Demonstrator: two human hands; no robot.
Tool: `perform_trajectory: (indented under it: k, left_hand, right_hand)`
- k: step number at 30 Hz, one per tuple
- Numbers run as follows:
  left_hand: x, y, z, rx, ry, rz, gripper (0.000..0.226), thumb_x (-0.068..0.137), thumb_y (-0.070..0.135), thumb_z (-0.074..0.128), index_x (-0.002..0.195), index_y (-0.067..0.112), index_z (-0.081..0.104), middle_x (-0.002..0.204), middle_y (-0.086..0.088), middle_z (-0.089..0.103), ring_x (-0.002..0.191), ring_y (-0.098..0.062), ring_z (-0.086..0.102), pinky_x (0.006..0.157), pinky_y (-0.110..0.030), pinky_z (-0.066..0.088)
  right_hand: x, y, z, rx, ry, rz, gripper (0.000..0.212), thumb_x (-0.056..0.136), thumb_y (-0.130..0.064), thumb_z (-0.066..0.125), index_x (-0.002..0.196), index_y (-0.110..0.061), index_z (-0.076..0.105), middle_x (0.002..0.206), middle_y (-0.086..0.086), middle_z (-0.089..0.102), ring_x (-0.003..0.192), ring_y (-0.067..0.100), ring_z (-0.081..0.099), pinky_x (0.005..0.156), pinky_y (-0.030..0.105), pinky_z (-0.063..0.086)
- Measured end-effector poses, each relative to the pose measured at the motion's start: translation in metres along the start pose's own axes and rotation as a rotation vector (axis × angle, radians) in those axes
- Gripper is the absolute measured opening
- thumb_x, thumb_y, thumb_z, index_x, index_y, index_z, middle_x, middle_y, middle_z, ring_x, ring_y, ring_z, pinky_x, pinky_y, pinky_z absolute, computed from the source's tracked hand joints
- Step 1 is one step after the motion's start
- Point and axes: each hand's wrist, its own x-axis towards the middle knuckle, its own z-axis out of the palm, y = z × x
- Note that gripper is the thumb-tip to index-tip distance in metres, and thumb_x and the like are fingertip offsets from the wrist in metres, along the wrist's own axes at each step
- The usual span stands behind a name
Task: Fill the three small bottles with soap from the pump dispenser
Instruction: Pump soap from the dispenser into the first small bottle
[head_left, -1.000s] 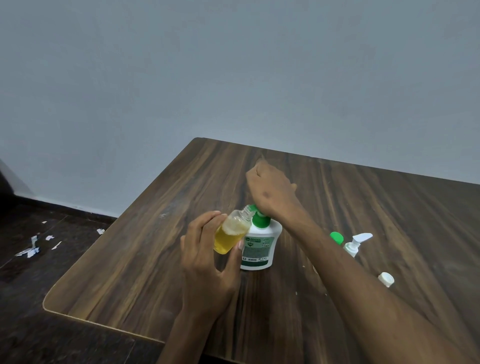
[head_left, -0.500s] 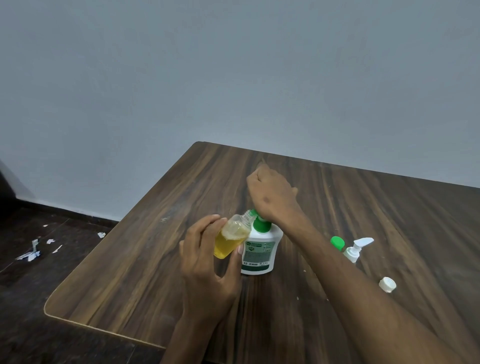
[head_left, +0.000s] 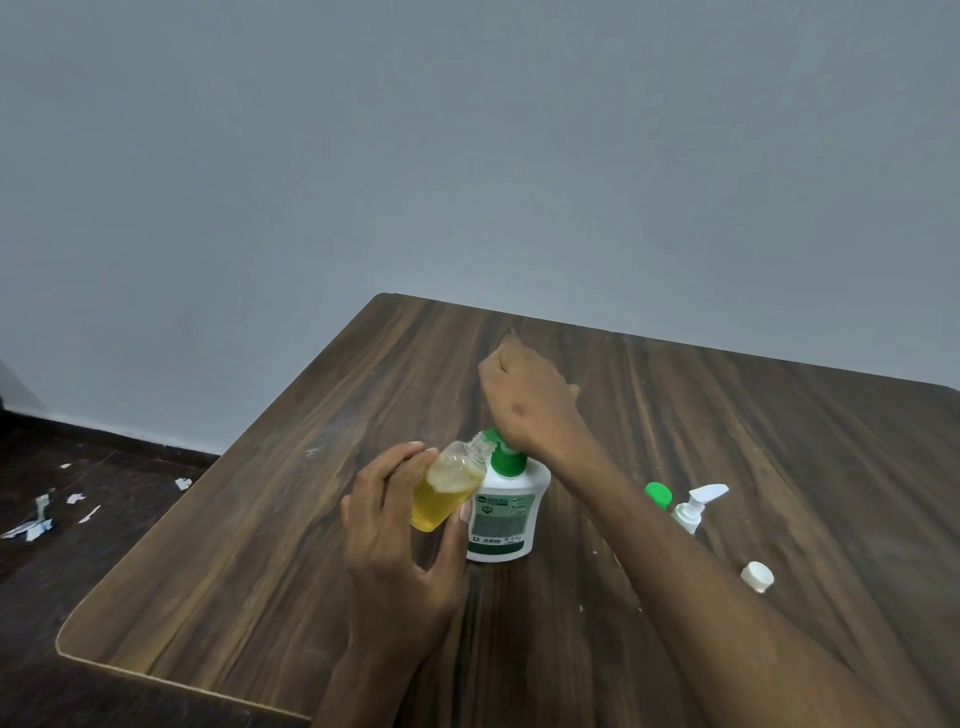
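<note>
Yellow soap level in the small bottle (head_left: 448, 491) is unchanged; we keep left hand (head_left: 400, 551) gripping it, right hand (head_left: 530, 402) fisted on the pump dispenser (head_left: 506, 512), still filling.

Wooden table (head_left: 260, 571) against grey wall (head_left: 467, 156) (paper scraps (head_left: 41, 519) on dark floor (head_left: 78, 493)).

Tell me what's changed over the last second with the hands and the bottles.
Very little. The soap level in the small bottle looks slightly higher, though that is hard to judge. The left hand still holds it tilted at the spout; the right hand stays on the pump dispenser. The items on the table haven't moved.
</note>
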Motion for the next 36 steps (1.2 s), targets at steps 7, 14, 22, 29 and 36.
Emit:
perform_trajectory:
  k: [7,14,22,29,36]
  left_hand:
    - [-0.0002,0.0002,0.0000,-0.005,0.009,-0.001,0.041,0.092,0.027,0.072,0.127,0.006,0.071,0.135,-0.004,0.065,0.127,-0.013,0.059,0.093,-0.050,0.054]
    - [-0.0001,0.0001,-0.0001,-0.002,-0.006,-0.005,0.042,0.092,0.028,0.071,0.128,0.006,0.071,0.136,-0.004,0.064,0.127,-0.013,0.058,0.093,-0.049,0.054]
    - [0.0001,-0.0001,0.0008,-0.006,-0.005,0.003,0.041,0.092,0.027,0.072,0.128,0.007,0.071,0.136,-0.005,0.064,0.127,-0.015,0.060,0.094,-0.052,0.054]
    - [0.0002,0.0002,-0.0003,-0.012,-0.018,-0.011,0.042,0.092,0.027,0.072,0.129,0.006,0.071,0.136,-0.005,0.064,0.128,-0.019,0.060,0.095,-0.055,0.053]
    - [0.0004,0.0006,-0.0003,-0.014,-0.020,-0.015,0.042,0.092,0.028,0.071,0.128,0.006,0.070,0.136,-0.004,0.063,0.129,-0.016,0.059,0.095,-0.053,0.054]
  right_hand:
    - [-0.0008,-0.0017,0.0012,-0.016,-0.002,-0.005,0.022,0.099,-0.029,0.030,0.081,-0.024,0.043,0.094,0.002,0.060,0.082,0.017,0.051,0.090,0.050,0.034]
    - [-0.0016,-0.0007,0.0006,-0.022,-0.005,-0.004,0.022,0.099,-0.029,0.031,0.086,-0.023,0.046,0.099,0.002,0.060,0.080,0.014,0.050,0.093,0.050,0.035]
    - [-0.0010,-0.0016,0.0000,-0.002,-0.010,-0.005,0.020,0.099,-0.027,0.030,0.083,-0.025,0.042,0.092,0.001,0.056,0.079,0.014,0.048,0.086,0.047,0.031]
    - [-0.0022,-0.0020,-0.0017,0.004,-0.004,-0.003,0.022,0.100,-0.026,0.032,0.080,-0.024,0.042,0.085,-0.002,0.054,0.076,0.013,0.047,0.087,0.046,0.031]
    - [-0.0026,-0.0030,-0.0023,0.014,0.000,-0.014,0.022,0.101,-0.027,0.032,0.082,-0.025,0.043,0.089,-0.003,0.055,0.078,0.011,0.047,0.087,0.046,0.032]
